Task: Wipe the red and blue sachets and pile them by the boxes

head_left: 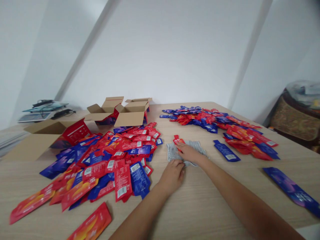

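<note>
My right hand (189, 153) lies over a small red pouch (177, 141) with a narrow neck and white lettering, set on a grey, knitted-looking cloth (172, 151) in the middle of the pale wood-grain worktop (200, 203). Its fingers reach out nearly straight across the pouch; I cannot tell whether they grip it. My left hand (172, 175) rests at the cloth's near edge, fingers loosely bent; what they hold, if anything, is hidden.

Just left spreads a heap of glossy, flat red and blue pouches (122, 145), many showing white barcode labels. One orange-red pouch (92, 223) lies apart, nearer me. Right of the cloth lies a single blue pouch (227, 151); beyond it is a second mixed heap (200, 117), and a larger blue pouch (291, 190) sits near the right edge.

Behind the left heap, open cardboard boxes (131, 119) raise plain brown flaps above printed red sides; I cannot see what they contain. Papers and folders (46, 110) stack at far left.
</note>
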The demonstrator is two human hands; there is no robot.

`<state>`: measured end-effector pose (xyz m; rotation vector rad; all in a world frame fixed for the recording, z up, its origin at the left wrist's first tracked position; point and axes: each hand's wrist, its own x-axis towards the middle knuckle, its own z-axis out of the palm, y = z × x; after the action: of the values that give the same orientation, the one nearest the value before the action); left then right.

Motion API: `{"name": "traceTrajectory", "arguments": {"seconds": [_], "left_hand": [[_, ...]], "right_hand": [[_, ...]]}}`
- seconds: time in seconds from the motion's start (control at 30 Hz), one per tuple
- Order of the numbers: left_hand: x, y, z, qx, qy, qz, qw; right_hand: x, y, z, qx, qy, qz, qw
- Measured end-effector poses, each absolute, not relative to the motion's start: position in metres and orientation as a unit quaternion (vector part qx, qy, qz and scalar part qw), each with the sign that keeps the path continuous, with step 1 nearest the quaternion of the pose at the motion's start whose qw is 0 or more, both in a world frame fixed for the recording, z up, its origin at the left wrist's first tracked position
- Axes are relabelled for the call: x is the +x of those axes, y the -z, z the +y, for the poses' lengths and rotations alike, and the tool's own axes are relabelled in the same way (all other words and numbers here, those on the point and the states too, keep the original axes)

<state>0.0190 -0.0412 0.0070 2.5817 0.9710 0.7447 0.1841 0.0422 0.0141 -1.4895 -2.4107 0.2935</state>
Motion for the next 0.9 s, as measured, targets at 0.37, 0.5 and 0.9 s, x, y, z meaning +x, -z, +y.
{"name": "traceTrajectory", "arguments": {"seconds": [0.37,0.5,0.9], "left_hand": [[0.011,-0.004,-0.036,0.893,-0.276,0.316,0.161],[0.011,-0.003,-0.035,0.891,-0.278,0.321,0.163],[0.013,-0.004,-0.034,0.892,-0.281,0.314,0.165]], "right_hand": [[0.206,-0.019,0.064,-0.62,-0.044,-0.713,0.325],[0.223,-0.033,0.062,-0.564,-0.179,-0.581,0.559],[0.209,-0.007,-0.005,-0.553,-0.051,-0.801,0.222]]}}
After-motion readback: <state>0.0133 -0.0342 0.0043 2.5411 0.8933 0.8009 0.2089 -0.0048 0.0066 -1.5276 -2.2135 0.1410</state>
